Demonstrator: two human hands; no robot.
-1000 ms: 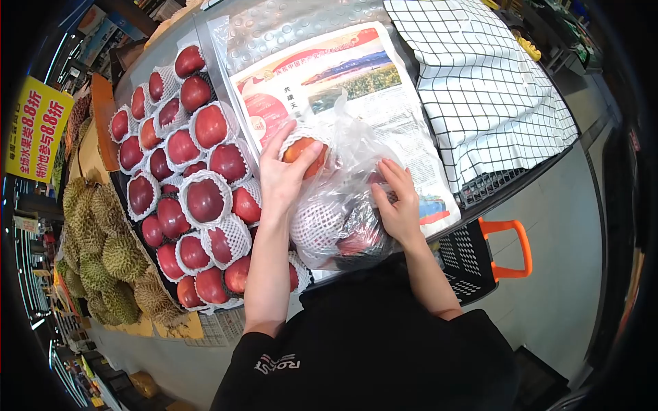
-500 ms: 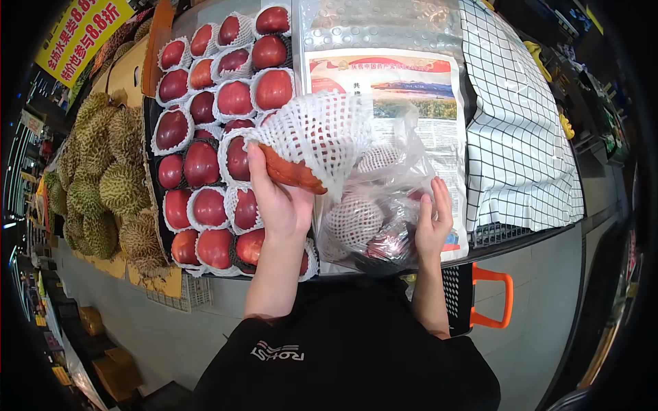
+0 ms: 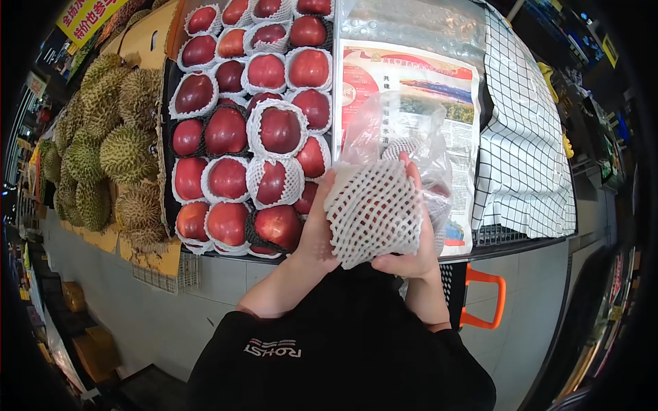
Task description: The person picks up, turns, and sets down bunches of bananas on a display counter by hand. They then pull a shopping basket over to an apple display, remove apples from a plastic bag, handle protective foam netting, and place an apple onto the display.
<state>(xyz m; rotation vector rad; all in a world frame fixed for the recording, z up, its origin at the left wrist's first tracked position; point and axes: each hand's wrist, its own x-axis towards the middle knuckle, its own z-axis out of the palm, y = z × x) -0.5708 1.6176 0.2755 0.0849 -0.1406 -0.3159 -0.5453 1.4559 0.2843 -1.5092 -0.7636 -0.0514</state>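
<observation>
My left hand (image 3: 317,229) and my right hand (image 3: 419,255) are both closed around a fruit in a white foam net sleeve (image 3: 373,212), one on each side. The net covers nearly all of it, so the fruit's kind is hidden. My right thumb lies along its lower edge. Just behind my hands, a clear plastic bag (image 3: 370,130) rests on the newspaper (image 3: 445,75), partly covered by my right hand and the held fruit. More netted fruit shows dimly inside the bag.
On the left, a box holds rows of red apples (image 3: 265,72) in foam nets. Farther left lie several durians (image 3: 127,154). To the right is a white checked cloth (image 3: 524,130). An orange handle (image 3: 504,301) sticks out below the counter edge.
The netted fruit has come down and toward me, and its net now covers it. My right hand has left the bag and joined my left hand on the fruit. The view has shifted left.
</observation>
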